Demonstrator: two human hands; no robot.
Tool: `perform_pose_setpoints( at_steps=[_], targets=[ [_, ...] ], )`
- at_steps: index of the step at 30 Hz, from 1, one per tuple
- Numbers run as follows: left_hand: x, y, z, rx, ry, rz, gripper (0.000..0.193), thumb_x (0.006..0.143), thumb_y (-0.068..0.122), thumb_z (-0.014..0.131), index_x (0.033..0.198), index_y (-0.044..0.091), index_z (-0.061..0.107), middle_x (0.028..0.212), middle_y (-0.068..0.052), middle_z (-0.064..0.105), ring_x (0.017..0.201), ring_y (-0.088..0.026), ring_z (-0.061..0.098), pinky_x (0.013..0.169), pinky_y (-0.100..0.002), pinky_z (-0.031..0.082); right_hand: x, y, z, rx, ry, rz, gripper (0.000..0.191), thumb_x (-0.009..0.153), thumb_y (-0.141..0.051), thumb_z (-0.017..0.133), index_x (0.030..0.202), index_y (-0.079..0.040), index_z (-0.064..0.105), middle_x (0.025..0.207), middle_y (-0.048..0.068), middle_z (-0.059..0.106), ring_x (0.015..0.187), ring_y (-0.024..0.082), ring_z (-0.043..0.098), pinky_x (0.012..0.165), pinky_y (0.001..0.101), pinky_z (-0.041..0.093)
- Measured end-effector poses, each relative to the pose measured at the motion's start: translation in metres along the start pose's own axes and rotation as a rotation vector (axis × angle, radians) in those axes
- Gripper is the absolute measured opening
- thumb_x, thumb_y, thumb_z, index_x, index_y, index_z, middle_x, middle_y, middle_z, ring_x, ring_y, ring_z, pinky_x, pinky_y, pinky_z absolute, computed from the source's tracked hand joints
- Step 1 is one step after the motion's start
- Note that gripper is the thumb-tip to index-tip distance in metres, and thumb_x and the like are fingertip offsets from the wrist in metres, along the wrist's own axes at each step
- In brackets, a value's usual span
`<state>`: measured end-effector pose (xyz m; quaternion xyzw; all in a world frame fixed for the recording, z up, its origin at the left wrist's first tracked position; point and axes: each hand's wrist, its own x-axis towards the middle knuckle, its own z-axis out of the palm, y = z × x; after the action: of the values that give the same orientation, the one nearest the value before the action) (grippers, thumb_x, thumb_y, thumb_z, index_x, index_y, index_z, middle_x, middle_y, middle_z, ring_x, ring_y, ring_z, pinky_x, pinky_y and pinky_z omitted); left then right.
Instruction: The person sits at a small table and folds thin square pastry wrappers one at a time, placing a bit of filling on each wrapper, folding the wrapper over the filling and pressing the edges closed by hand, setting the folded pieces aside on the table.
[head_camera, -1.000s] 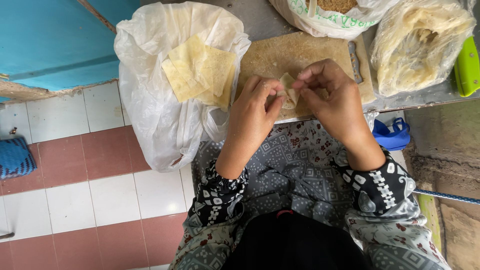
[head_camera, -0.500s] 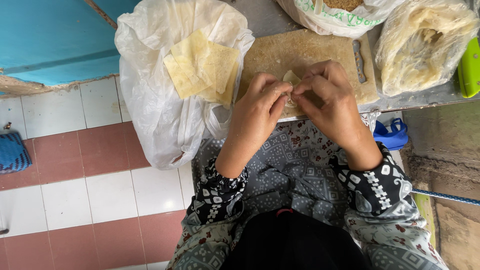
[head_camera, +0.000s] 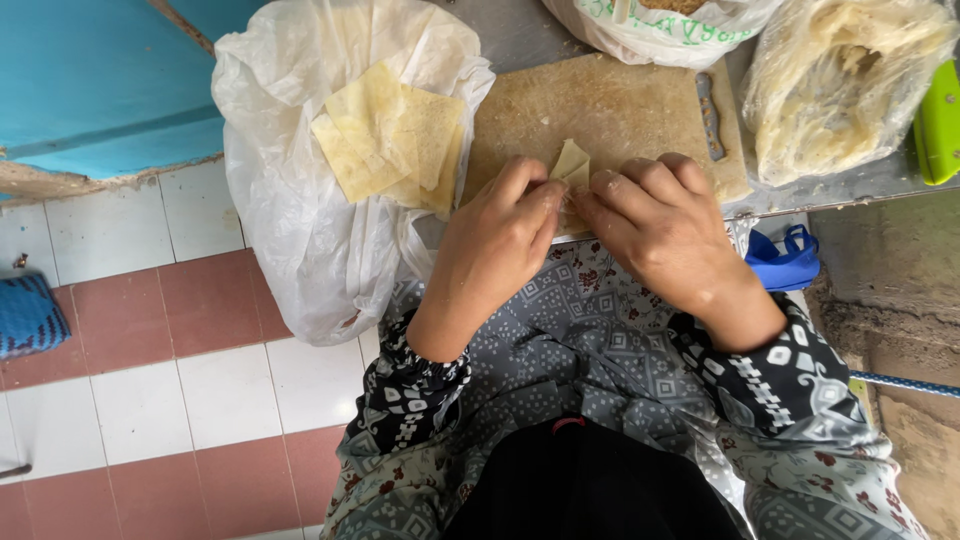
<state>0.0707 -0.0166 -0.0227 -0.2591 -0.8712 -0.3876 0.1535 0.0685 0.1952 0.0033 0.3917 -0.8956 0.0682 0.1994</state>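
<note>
Both hands meet over the near edge of a worn wooden board (head_camera: 610, 105). My left hand (head_camera: 500, 235) and my right hand (head_camera: 655, 225) pinch a small pale yellow dough wrapper (head_camera: 572, 163) between their fingertips; only its folded top corner shows above the fingers. Whether anything is inside the wrapper is hidden. To the left, a white plastic bag (head_camera: 300, 210) lies open with a stack of square yellow wrappers (head_camera: 390, 140) on top. A small knife (head_camera: 708, 115) rests on the board's right side.
A clear bag of pale dough scraps (head_camera: 840, 85) sits at the upper right beside a green object (head_camera: 938, 125). Another white bag (head_camera: 660, 25) lies beyond the board. A blue bag (head_camera: 785, 262) hangs below the metal ledge. Red and white floor tiles (head_camera: 150, 340) spread left.
Both hands have stayed together on the wrapper, shifting slightly toward the board's near edge as the fingers work the fold. The view has moved a little.
</note>
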Motion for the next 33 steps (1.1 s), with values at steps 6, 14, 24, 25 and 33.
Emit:
perform_pose_setpoints(
  at_steps=[6, 14, 24, 25, 33],
  targets=[
    [0.001, 0.000, -0.004, 0.031, -0.043, 0.067, 0.019, 0.097, 0.014, 0.072, 0.110, 0.001, 0.069, 0.107, -0.006, 0.057, 0.095, -0.023, 0.067, 0.075, -0.037, 0.057, -0.004, 0.000, 0.027, 0.430, 0.098, 0.424, 0.011, 0.093, -0.005, 0.080, 0.101, -0.004, 0.072, 0.107, 0.010, 0.064, 0.101, 0.030, 0.058, 0.089, 0.0402, 0.047],
    [0.008, -0.004, -0.002, 0.020, -0.087, 0.022, 0.010, 0.102, 0.014, 0.069, 0.102, 0.004, 0.066, 0.102, -0.006, 0.058, 0.095, -0.022, 0.069, 0.075, -0.036, 0.056, -0.005, -0.003, 0.024, 0.438, 0.130, 0.402, 0.012, 0.095, -0.005, 0.079, 0.104, -0.003, 0.072, 0.111, 0.011, 0.064, 0.104, 0.031, 0.058, 0.092, 0.0414, 0.046],
    [0.036, -0.031, 0.003, -0.140, -0.187, -0.123, 0.015, 0.092, 0.016, 0.073, 0.092, 0.005, 0.064, 0.087, -0.006, 0.069, 0.076, -0.022, 0.070, 0.067, -0.036, 0.053, 0.008, 0.007, 0.026, 0.461, 0.034, 0.460, 0.014, 0.088, -0.010, 0.083, 0.095, -0.005, 0.073, 0.101, 0.008, 0.063, 0.096, 0.031, 0.057, 0.085, 0.0416, 0.046],
    [0.034, -0.030, 0.002, -0.124, -0.179, -0.107, 0.014, 0.093, 0.017, 0.074, 0.092, 0.005, 0.065, 0.089, -0.006, 0.069, 0.076, -0.023, 0.069, 0.067, -0.037, 0.053, 0.008, 0.009, 0.026, 0.482, 0.002, 0.509, 0.015, 0.087, -0.011, 0.084, 0.092, -0.005, 0.072, 0.098, 0.008, 0.062, 0.095, 0.031, 0.056, 0.084, 0.0416, 0.046],
    [0.017, -0.027, -0.009, -0.067, -0.095, 0.109, 0.015, 0.096, 0.019, 0.073, 0.104, 0.007, 0.070, 0.100, -0.004, 0.063, 0.089, -0.024, 0.067, 0.074, -0.039, 0.054, 0.004, 0.007, 0.022, 0.420, 0.043, 0.304, 0.017, 0.094, -0.007, 0.077, 0.111, -0.006, 0.072, 0.112, 0.009, 0.064, 0.105, 0.031, 0.058, 0.093, 0.0408, 0.045]
  ],
)
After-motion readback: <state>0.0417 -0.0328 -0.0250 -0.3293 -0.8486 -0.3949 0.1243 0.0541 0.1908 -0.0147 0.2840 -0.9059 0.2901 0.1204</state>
